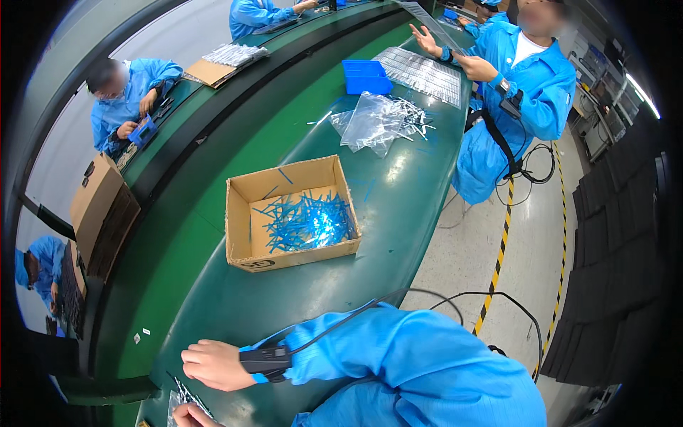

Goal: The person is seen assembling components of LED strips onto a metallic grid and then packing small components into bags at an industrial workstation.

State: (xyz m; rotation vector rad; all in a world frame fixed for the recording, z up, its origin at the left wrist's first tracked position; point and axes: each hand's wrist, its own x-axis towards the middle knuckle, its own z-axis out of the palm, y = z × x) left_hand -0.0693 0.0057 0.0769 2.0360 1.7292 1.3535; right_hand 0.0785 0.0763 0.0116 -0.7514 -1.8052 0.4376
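The right hand (213, 364) curls loosely, its grip hidden; at seven o'clock from it, the left hand (193, 415) meets thin strips (189, 394), hold unclear. Blue strips (306, 222) already lie inside the cardboard box (242, 224), one o'clock; what's left is unclear. Open tabletop (348, 281) stretches toward two o'clock, ending at a curved edge.

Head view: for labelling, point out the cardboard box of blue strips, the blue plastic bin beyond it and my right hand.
Cardboard box (313, 175): head view, inner face of far wall.
Blue plastic bin (368, 87): head view, near wall.
Right hand (213, 364): head view, back of the hand.
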